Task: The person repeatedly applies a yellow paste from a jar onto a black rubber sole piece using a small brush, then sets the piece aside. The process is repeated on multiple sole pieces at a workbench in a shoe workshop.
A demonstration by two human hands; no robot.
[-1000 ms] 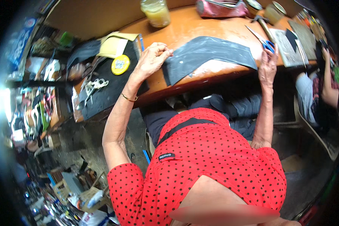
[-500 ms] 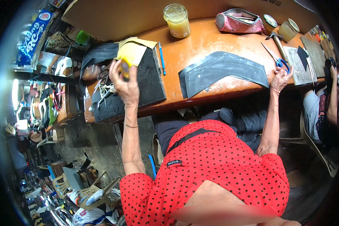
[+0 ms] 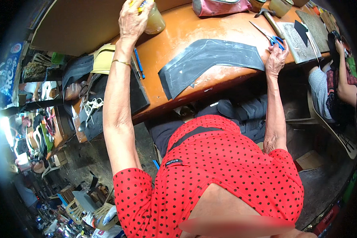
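My left hand [image 3: 133, 23] is raised at the far edge of the table, closed on a yellow lid-like thing [image 3: 142, 4]. This sits over or beside a glass jar [image 3: 154, 23] of pale yellowish paste; whether they touch I cannot tell. My right hand [image 3: 276, 59] rests at the table's near edge, its fingers on the blue handles of a pair of scissors [image 3: 271, 37], blades pointing away to the left. Between my hands lie dark grey, angled sheet pieces [image 3: 214, 59] with pale marked lines, one overlapping another.
Beyond the scissors are a hammer [image 3: 271, 22], a pale board [image 3: 299, 43] and a pink pouch [image 3: 222, 7]. At left, a black mat [image 3: 135, 93] holds string and yellow sheets [image 3: 103, 59], near a blue pen [image 3: 139, 63]. Another person's arm [image 3: 343, 75] shows at far right.
My left hand has moved from above the black mat, away and over to the jar, carrying the yellow thing. The right hand stays at the scissors. The whole view has shifted.
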